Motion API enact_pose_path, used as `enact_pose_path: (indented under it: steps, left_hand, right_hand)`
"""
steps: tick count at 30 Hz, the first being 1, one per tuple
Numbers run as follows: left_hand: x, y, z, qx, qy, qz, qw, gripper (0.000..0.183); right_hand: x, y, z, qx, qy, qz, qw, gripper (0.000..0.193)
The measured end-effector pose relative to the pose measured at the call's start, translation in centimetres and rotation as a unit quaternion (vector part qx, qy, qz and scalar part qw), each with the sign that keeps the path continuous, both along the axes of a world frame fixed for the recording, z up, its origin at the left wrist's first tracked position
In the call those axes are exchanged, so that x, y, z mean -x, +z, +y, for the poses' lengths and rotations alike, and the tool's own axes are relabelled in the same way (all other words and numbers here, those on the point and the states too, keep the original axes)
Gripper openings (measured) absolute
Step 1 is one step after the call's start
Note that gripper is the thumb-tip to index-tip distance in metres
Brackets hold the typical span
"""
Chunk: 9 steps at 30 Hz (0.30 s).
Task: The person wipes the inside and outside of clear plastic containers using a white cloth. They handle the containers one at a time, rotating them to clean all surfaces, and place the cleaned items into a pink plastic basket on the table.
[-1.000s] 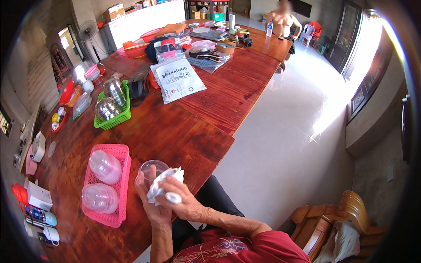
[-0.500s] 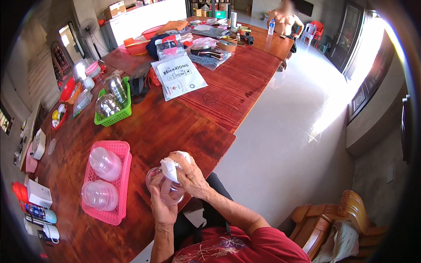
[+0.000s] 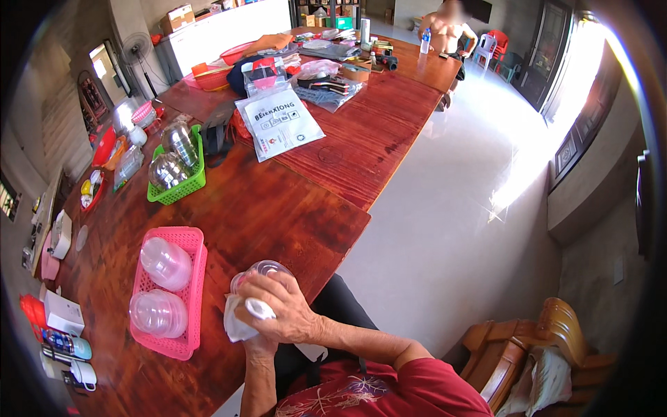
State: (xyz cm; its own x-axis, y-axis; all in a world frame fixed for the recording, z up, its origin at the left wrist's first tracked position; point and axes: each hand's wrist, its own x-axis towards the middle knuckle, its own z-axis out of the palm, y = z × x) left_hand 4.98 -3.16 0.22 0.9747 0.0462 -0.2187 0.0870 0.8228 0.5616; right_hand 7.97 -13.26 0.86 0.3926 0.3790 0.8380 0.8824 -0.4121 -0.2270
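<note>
A clear round plastic container is held near the table's front edge, its rim showing past my fingers. My right hand is closed over it with a white cloth gripped in the fingers. Part of the cloth bunches up between the knuckles, and the rest hangs to the left. Underneath, my left hand supports the container; its fingers are mostly hidden by the cloth and my right hand. To the left, a pink plastic basket holds two clusters of clear plastic containers.
Farther back stands a green basket with shiny clear domed items. A white printed bag and heaped packages lie beyond it. White mugs and a box line the left side. Another person is at the far end. A wooden chair stands right.
My right hand has swung down and left across the container with the cloth, now covering most of my left hand. The container's visible rim has turned upward. The view has shifted slightly.
</note>
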Motion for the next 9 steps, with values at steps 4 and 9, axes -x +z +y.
enact_pose_path:
  steps: [4, 9]
  left_hand:
    - [0.3, -1.1, -0.4, -0.19, 0.046, -0.055, 0.979, 0.063]
    - [0.7, -1.8, 0.2, -0.291, -0.076, -0.084, 0.95, 0.082]
  right_hand:
    - [-1.8, 2.6, 0.1, -0.055, -0.016, 0.1, 0.993, 0.033]
    - [-5.0, 1.7, -1.4, -0.094, 0.116, 0.329, 0.933, 0.033]
